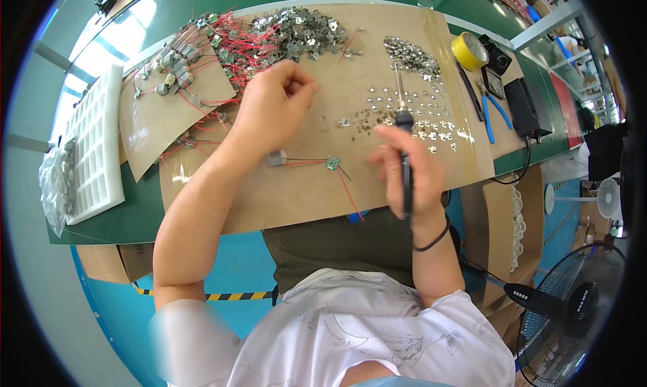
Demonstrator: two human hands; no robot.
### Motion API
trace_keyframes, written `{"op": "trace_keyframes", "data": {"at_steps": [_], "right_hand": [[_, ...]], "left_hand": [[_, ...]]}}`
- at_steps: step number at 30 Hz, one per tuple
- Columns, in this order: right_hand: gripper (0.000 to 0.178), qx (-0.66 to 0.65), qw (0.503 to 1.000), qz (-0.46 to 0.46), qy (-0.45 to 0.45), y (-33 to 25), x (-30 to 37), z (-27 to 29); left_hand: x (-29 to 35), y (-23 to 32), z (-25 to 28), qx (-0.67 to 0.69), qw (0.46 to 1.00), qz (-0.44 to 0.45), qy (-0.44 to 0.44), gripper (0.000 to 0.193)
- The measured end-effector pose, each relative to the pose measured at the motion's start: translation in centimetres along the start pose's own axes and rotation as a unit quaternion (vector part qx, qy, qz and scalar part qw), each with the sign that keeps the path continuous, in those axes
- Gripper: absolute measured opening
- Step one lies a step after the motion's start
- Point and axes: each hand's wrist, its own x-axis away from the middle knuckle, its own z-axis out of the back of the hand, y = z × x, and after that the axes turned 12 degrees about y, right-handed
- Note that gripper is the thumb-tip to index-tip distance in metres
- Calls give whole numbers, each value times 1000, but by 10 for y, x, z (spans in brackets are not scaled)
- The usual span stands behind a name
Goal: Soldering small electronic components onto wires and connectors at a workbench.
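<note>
My right hand (pixel 419 171) is wrapped round a soldering iron (pixel 404 119), whose metal tip points away from me toward small shiny metal pieces (pixel 412 57) at the upper right. Fingers curled together, my left hand (pixel 275 103) hovers over the brown work sheet, close to a pile of grey metal clips (pixel 303 33). Whatever its fingertips hold, if anything, is hidden. Between my forearms lies a small green circuit board (pixel 332 163), joined by red and black wires to a little grey block (pixel 277 158). Several shiny pieces stand in rows right of the iron's tip.
Red-wired boards (pixel 236 50) are heaped at the back left, beside a white compartment tray (pixel 98 151). On the right are yellow tape (pixel 470 51), blue-handled pliers (pixel 495 114), black tweezers (pixel 470 92) and a black box (pixel 528 107) with a cable. A fan (pixel 573 313) stands lower right.
</note>
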Motion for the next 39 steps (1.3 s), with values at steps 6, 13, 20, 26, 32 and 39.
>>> {"op": "trace_keyframes", "data": {"at_steps": [6,13,20,26,32,39], "right_hand": [[45,95,978,171,-77,-12,13,-22],[51,75,987,138,-45,-14,12,-28],[51,-8,994,103,-23,-4,10,-35],[51,-7,1000,17,-23,-2,12,-25],[47,46,996,69,-9,-4,13,-30],[48,20,994,101,-28,-4,13,-32]], "left_hand": [[-9,0,15,131,985,102,-49,18],[1,-7,23,18,966,-101,-236,24],[3,13,23,-2,943,-74,-324,25],[1,7,21,25,962,-32,-271,15],[-1,0,15,-31,966,-40,-255,11],[4,-12,6,-122,970,-158,-138,15]]}}
